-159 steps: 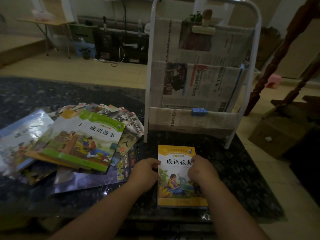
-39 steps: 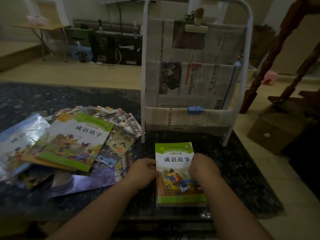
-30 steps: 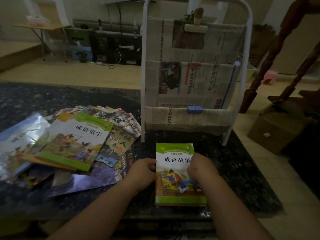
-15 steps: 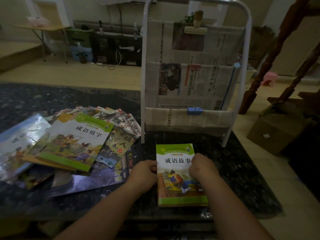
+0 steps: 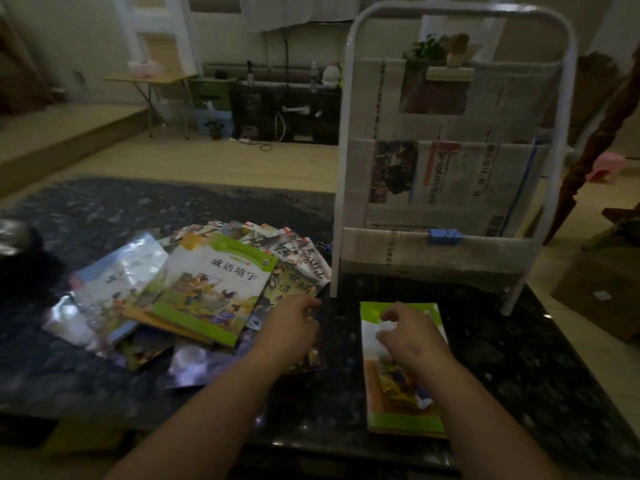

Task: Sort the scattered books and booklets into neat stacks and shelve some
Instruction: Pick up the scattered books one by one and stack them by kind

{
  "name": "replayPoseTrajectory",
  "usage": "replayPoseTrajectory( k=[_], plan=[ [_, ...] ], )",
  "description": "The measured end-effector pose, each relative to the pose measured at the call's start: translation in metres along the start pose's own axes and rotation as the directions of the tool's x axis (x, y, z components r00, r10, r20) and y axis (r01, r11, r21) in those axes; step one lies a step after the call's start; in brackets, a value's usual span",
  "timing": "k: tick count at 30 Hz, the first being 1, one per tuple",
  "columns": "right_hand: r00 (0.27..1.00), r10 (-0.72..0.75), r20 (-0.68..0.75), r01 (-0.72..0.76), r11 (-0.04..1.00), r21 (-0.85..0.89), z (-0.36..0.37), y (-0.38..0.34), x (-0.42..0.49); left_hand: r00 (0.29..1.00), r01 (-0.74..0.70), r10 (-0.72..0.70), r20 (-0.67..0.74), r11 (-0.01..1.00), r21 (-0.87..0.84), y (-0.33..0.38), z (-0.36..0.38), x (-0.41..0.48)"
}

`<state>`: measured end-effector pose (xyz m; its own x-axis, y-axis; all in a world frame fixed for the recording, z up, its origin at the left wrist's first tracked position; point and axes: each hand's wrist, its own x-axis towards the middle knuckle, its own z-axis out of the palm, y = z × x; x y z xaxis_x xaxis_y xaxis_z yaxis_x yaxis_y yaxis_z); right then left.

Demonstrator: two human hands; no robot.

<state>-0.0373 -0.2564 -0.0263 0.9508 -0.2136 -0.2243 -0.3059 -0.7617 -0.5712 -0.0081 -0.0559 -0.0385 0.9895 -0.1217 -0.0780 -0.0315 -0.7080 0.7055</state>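
Hands both look open, though blurred: left hand (image 5: 294,329) over the booklets (image 5: 207,292), right hand (image 5: 408,336) on the stack (image 5: 405,415).
Light, glossy, floppy; I'd pinch one by its edge.

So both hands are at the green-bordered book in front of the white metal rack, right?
Not both. The head view shows only the right hand at the green-bordered book in front of the white metal rack; the left hand is over at the scattered pile of colourful booklets.
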Motion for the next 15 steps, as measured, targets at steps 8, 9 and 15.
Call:
replayPoseTrajectory(
  k=[8, 9, 15],
  plan=[
    [0.986, -0.153, 0.066, 0.147, 0.985, 0.09, 0.044, -0.056, 0.0, 0.985, 0.096, -0.064, -0.161, 0.975, 0.2, -0.043, -0.062, 0.012],
    [0.981, -0.172, 0.088, 0.162, 0.981, 0.11, 0.051, -0.063, 0.0, 0.98, 0.115, -0.071, -0.187, 0.966, 0.232, -0.048, -0.068, 0.011],
    [0.953, -0.231, 0.195, 0.168, 0.941, 0.294, 0.092, -0.097, 0.0, 0.96, 0.185, -0.089, -0.267, 0.914, 0.361, -0.072, -0.094, 0.009]
  ],
)
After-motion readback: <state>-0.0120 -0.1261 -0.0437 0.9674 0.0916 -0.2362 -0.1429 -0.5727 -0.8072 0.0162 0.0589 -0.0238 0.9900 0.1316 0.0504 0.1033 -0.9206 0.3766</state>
